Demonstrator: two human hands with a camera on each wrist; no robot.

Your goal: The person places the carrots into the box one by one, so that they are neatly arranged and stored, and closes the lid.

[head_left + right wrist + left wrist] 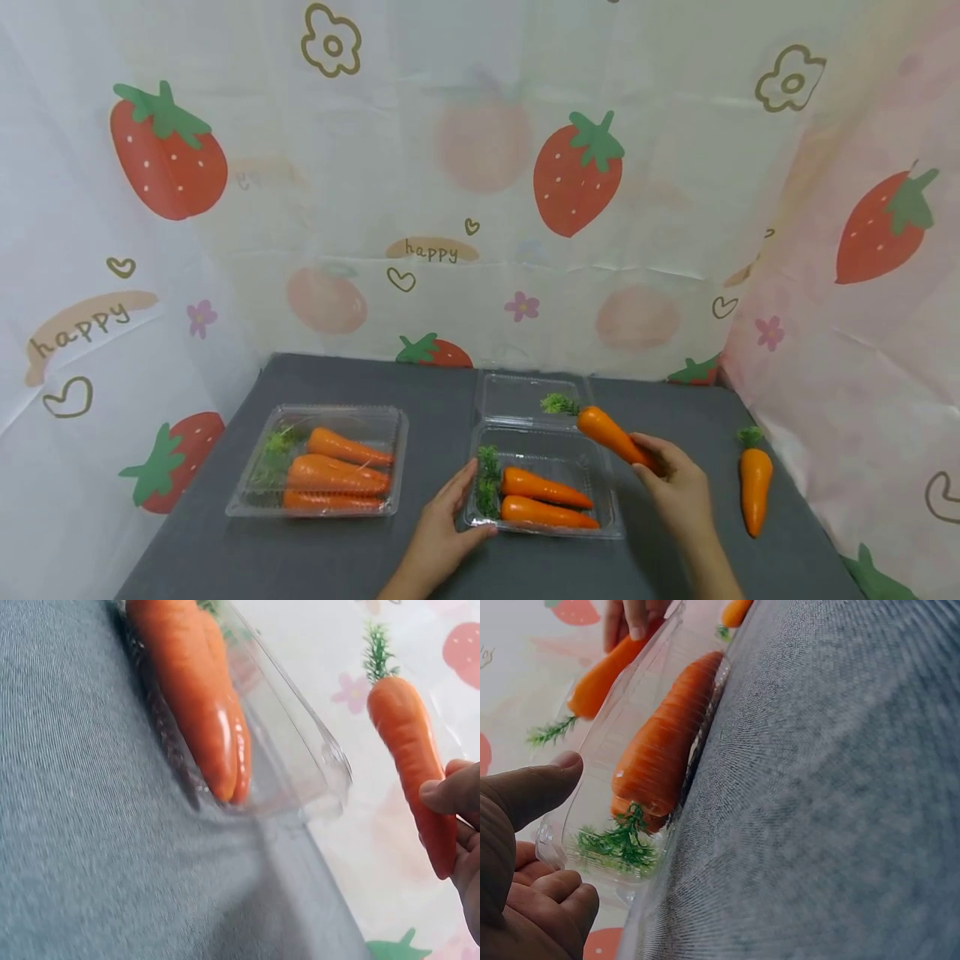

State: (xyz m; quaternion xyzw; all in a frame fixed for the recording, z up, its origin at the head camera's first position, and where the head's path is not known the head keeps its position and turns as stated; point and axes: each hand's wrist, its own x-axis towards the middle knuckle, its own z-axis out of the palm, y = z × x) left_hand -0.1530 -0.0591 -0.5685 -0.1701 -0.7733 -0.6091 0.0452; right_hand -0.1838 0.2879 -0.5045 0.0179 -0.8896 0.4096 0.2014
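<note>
Pinched between thumb and fingers of my right hand (678, 483) is a carrot (611, 435), held near its pointed end. It hangs over the right side of an uncovered clear plastic container (615, 521), its leafy green top pointing left. Two more carrots (547, 487) lie side by side inside, tips to the right and green tops against the left wall. My left hand (438, 533) rests at the container's left front corner, thumb (544, 784) spread apart from the fingers. The container's clear lid (517, 396) lies folded back behind it.
To the left stands a closed clear container (397, 467) with several carrots inside. A single carrot (755, 487) lies near the right edge of the grey table (442, 400). Strawberry-printed cloth (450, 200) hangs behind and on both sides.
</note>
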